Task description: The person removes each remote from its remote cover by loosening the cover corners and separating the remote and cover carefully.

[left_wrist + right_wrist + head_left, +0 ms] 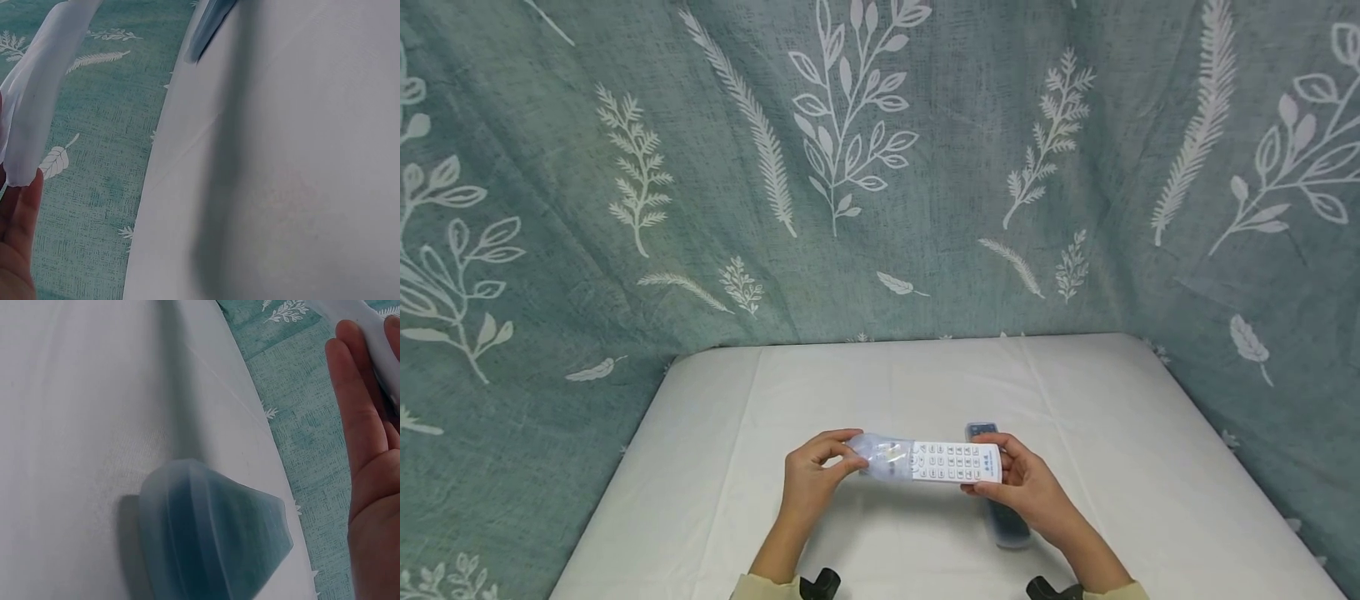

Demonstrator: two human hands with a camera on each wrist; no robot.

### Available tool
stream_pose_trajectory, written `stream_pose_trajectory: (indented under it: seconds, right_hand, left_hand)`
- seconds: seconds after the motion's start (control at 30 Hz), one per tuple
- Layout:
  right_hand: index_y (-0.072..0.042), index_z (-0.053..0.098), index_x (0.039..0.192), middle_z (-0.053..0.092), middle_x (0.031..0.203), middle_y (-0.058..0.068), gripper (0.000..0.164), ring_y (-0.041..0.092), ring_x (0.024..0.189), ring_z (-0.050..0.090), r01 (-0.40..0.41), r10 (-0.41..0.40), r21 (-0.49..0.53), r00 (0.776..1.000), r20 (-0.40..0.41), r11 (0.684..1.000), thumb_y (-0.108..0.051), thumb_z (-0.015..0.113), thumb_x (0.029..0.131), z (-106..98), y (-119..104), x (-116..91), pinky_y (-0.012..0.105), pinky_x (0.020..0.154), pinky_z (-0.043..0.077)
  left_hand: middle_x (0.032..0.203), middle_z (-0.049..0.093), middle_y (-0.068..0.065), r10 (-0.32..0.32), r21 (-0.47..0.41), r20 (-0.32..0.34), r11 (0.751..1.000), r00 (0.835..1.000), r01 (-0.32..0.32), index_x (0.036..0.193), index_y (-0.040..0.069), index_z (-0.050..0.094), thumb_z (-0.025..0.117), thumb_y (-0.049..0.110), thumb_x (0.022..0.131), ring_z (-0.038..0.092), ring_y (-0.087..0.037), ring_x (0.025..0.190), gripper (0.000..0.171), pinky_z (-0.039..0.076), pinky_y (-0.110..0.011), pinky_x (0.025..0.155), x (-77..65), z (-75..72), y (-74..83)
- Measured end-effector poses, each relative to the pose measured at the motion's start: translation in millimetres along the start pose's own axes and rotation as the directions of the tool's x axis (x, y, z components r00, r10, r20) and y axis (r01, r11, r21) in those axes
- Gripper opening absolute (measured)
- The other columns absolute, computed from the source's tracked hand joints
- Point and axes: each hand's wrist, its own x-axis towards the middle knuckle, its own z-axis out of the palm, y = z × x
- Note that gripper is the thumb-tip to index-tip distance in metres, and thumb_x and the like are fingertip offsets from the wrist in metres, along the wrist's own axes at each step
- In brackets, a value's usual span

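A white remote control (953, 462) with rows of buttons is held level above the table. A translucent bluish plastic sleeve (886, 457) covers its left part, while the keypad side is bare. My left hand (817, 472) pinches the sleeve's far left end between thumb and fingers. At the opposite end, my right hand (1032, 485) grips the remote's bare edges, thumb below and fingers above. Under the right hand lies a dark remote in a clear bluish cover (1011, 527), partly hidden by that hand. The right wrist view shows this cover (200, 531) close up.
A white cloth (790, 392) covers the table, with faint fold lines. Green fabric with white leaf prints (940, 167) hangs behind it and along both sides. The held remote casts a shadow on the cloth. Black wrist straps (822, 583) show at the bottom.
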Motion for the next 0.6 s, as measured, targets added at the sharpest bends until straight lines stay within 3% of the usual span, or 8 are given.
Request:
stream_pose_trajectory:
  seconds: [0.23,0.47,0.6]
  right_hand:
    - [-0.002,0.038,0.143,0.059,0.126,0.005,0.064,0.018,0.11,0.069,0.023,-0.023,0.005,1.0,0.012,1.0,-0.003,0.072,0.088,-1.0,1.5,-1.2,0.038,0.089,0.06]
    - [0.009,0.03,0.144,0.061,0.125,0.001,0.071,0.016,0.109,0.069,0.03,-0.03,0.013,0.999,0.027,0.999,-0.002,0.071,0.088,-3.1,0.2,-1.1,0.037,0.088,0.06]
    - [0.008,0.031,0.144,0.061,0.125,0.001,0.07,0.016,0.11,0.069,0.023,-0.023,0.009,0.999,0.028,1.0,-0.002,0.071,0.089,-4.4,-0.5,-1.4,0.037,0.088,0.06]
  left_hand:
    - [0.109,0.076,0.004,0.006,-0.008,0.032,1.0,0.999,-0.006,0.071,0.019,0.074,0.088,0.02,0.07,0.071,-0.017,0.106,0.014,0.055,-0.016,0.089,-0.1,-2.4,0.8]
    - [0.108,0.077,0.003,0.04,0.002,0.027,0.999,0.999,-0.04,0.071,0.019,0.074,0.088,0.019,0.07,0.071,-0.017,0.106,0.015,0.055,-0.016,0.09,0.3,-2.6,-0.1]
    - [0.108,0.077,0.004,0.032,0.009,0.023,0.999,0.999,-0.032,0.071,0.02,0.074,0.088,0.018,0.071,0.071,-0.016,0.106,0.014,0.055,-0.016,0.09,0.1,-2.3,-0.5]
